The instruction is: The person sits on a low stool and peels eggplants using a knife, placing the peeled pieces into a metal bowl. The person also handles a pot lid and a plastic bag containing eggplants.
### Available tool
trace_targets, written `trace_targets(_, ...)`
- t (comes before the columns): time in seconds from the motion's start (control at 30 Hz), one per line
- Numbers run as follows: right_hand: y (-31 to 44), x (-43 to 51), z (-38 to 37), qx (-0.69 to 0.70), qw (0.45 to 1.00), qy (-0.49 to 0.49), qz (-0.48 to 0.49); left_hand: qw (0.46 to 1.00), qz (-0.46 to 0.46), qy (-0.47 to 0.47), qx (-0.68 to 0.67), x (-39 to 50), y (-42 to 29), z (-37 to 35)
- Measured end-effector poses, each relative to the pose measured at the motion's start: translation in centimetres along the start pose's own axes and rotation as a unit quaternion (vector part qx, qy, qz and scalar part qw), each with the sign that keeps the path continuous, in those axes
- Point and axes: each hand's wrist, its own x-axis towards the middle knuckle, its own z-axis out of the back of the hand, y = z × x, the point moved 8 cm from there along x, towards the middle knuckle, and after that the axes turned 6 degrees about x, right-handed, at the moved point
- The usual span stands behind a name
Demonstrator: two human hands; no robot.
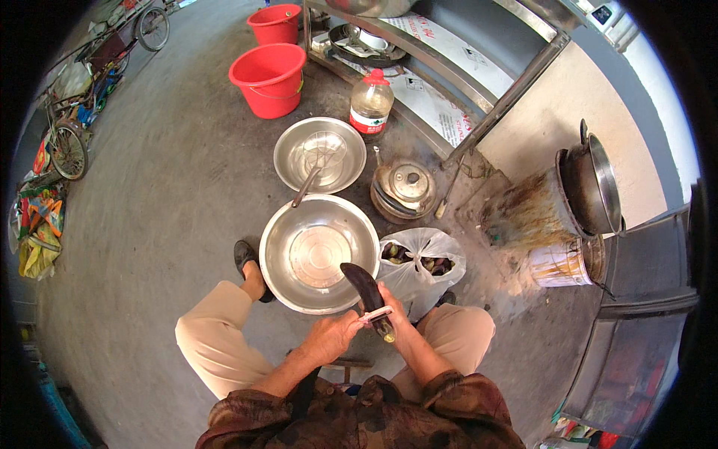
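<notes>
A long dark purple eggplant slants over the near right rim of a wide, bare metal basin. My right hand grips it from the right side. My left hand holds a pale pink vegetable peeler by one end, with the peeler lying across the eggplant near its stem end. No peeled strip of skin is plain to see. Right of the basin stands a clear plastic bag, knotted at the top, with dark vegetables that look like more eggplants showing through its openings.
Beyond the basin sit a smaller metal basin with a wire skimmer, a kettle, an oil bottle and two red buckets. A sooty stove bearing a pot stands at right, beside a metal shelf rack.
</notes>
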Motion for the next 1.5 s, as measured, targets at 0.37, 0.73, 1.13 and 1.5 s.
trace_targets(0.37,-1.4,0.6,-1.5,-0.059,0.998,0.015,-0.033,0.952,0.04,-0.049,0.301,4.4,12.4,1.8)
trace_targets(0.73,-1.9,4.5,-0.8,0.073,0.993,0.088,0.031,0.975,-0.054,-0.158,0.149,3.4,16.0,-1.6)
trace_targets(1.13,-3.0,9.3,2.6,0.081,0.991,0.102,0.023,0.974,-0.015,-0.116,0.196,2.1,11.1,-1.3)
trace_targets(1.5,-1.0,6.8,2.7,0.101,0.985,0.14,0.022,0.988,0.011,-0.15,-0.019,0.9,5.2,2.3)
